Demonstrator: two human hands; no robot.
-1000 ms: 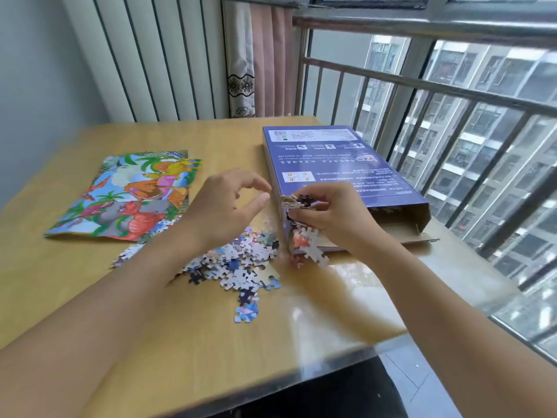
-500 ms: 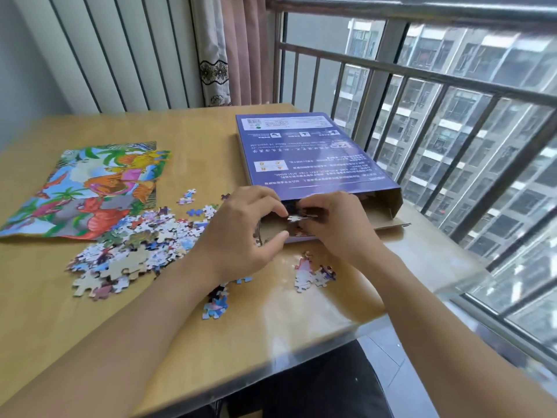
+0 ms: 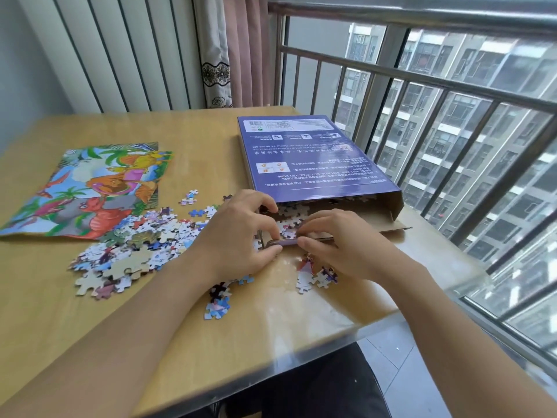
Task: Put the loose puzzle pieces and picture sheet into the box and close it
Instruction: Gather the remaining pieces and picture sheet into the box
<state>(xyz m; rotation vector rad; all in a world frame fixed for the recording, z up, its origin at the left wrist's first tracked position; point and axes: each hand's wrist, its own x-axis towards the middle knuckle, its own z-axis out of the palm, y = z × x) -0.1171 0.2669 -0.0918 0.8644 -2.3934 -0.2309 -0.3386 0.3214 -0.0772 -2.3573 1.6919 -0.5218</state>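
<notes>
The blue box [image 3: 313,158] lies flat on the table [image 3: 211,342], at about 1 o'clock from the middle of the view, with its open end facing the person. Inside the open end lie many pale puzzle pieces [image 3: 291,212]. The left hand [image 3: 238,236] is at the box's open end, at 9 o'clock from the right hand [image 3: 343,242]; its thumb and fingers are curled and pinch the near flap [image 3: 281,242] of the box. The right hand has curled fingers resting on that same flap, but I cannot tell if it grips it or just presses. A big heap of loose pieces [image 3: 135,248] sits on the table at 9 o'clock from the hands. A few more pieces [image 3: 313,273] lie just under the right hand, at 6 o'clock from the box. The picture sheet [image 3: 90,188], bright with dinosaurs, lies flat at 10 o'clock, touching the heap. Behind the table are a white wall, a pink curtain [image 3: 247,49] and a railing [image 3: 422,86] with tall buildings outside.
</notes>
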